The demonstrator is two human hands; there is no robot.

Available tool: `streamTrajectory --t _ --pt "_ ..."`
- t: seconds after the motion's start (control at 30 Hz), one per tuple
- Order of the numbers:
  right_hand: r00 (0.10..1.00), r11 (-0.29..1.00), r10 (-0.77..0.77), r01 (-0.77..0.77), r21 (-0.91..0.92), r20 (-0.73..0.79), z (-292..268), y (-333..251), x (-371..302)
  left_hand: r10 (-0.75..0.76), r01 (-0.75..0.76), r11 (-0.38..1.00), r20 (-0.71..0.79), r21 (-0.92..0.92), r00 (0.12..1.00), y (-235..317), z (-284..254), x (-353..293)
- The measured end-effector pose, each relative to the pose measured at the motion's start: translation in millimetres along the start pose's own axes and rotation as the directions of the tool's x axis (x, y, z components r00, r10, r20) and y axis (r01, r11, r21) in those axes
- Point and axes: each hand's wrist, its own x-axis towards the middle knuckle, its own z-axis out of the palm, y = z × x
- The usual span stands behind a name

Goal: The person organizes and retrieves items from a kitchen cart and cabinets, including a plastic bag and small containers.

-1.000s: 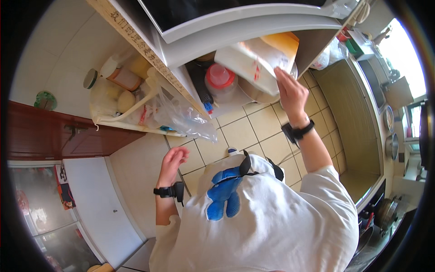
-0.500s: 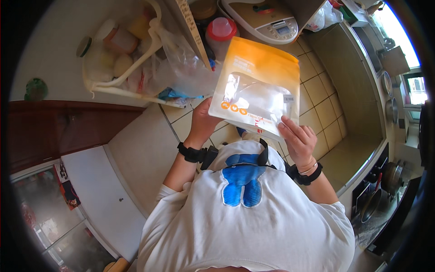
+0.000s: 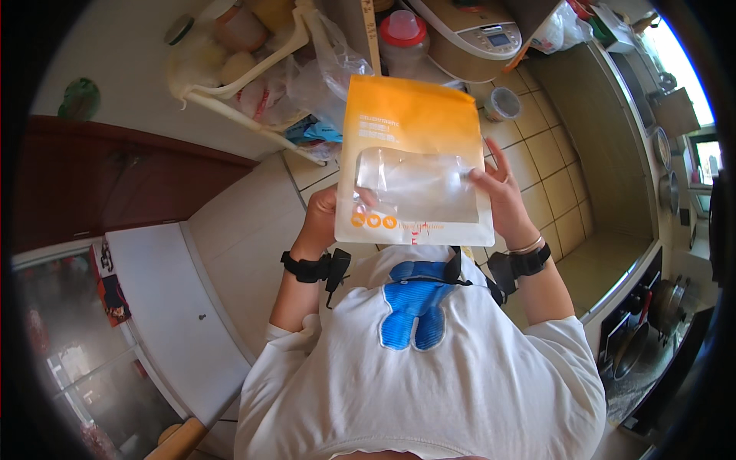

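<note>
An orange-and-white pouch bag (image 3: 414, 123) with a clear window hangs in front of my body, held by both hands. My left hand (image 3: 323, 208) grips its lower left edge; most of those fingers are behind the bag, and some show faintly through the window. At the right edge my right hand (image 3: 504, 198) has its thumb on the front face beside the window. One finger of that hand stretches up past the edge, while the others are hidden behind. The bag looks flat, and its window shows no clear contents.
A cream rack (image 3: 253, 73) with jars and plastic bags stands far left. Beyond the bag are a red-lidded jar (image 3: 402, 54), a rice cooker (image 3: 464, 42) and a small clear tub (image 3: 502, 104). Pans (image 3: 630, 351) sit on the stove at right. A white cabinet (image 3: 172, 299) is at left.
The bag has shifted left and straightened, its lower edge now nearly level. My right hand has moved from its lower right corner up the right edge. The clear tub has come into sight.
</note>
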Motion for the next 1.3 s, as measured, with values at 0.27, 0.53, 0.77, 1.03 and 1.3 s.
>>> streamTrajectory --t 0.27,0.53,0.77,1.03,1.3 --pt "0.954 0.907 -0.270 0.297 -0.298 0.128 -2.3 -1.4 34.0 -0.179 0.183 0.963 -0.036 0.198 0.983 -6.1 -13.9 -22.9" --pt "0.955 0.943 -0.157 0.221 -0.250 0.250 -35.0 -12.4 52.2 -0.170 0.165 0.984 -0.087 -0.064 0.982 -23.3 0.3 -2.6" --pt "0.948 0.841 -0.152 0.272 -0.468 0.278 -13.7 -23.4 52.5 0.091 -0.005 0.979 -0.408 0.206 0.908 -46.7 21.1 31.4" --pt "0.930 0.868 -0.341 0.368 -0.334 0.140 -26.6 -2.4 59.9 0.302 -0.167 0.933 -0.437 0.320 0.847 -27.3 40.4 39.1" --pt "0.901 0.822 -0.392 0.434 -0.369 0.184 -29.0 -12.1 57.4 -0.080 0.102 0.994 -0.406 0.032 0.910 -36.0 32.6 30.2"
